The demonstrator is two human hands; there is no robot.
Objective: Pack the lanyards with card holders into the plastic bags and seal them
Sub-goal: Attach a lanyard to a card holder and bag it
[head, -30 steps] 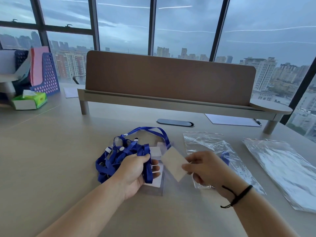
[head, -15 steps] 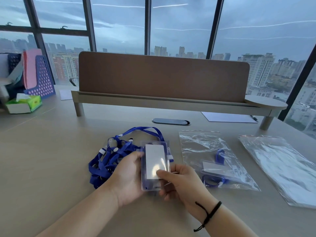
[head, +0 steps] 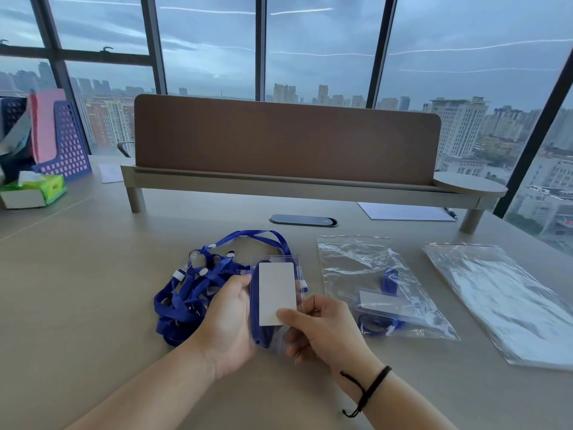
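A clear card holder point(head: 274, 293) with a white card inside stands upright above the table between my hands. My left hand point(head: 228, 321) grips its left edge, and my right hand point(head: 322, 330) pinches its lower right corner with the thumb on the card. A tangled pile of blue lanyards point(head: 192, 293) lies on the table just left of my left hand. To the right lies a clear plastic bag point(head: 372, 268) that holds a lanyard with a card holder. Further right lies a stack of empty plastic bags point(head: 508, 302).
A raised shelf with a brown back panel point(head: 285, 141) crosses the table behind the work area. A dark cable port point(head: 303, 220) sits in the table. White paper and a pen point(head: 406, 211) lie under the shelf. A tissue box point(head: 34, 190) and file holders point(head: 62, 135) stand far left.
One second ago my right hand held the white card loose beside the pile; the card now sits in the holder, which both hands hold upright. The view has shifted slightly.
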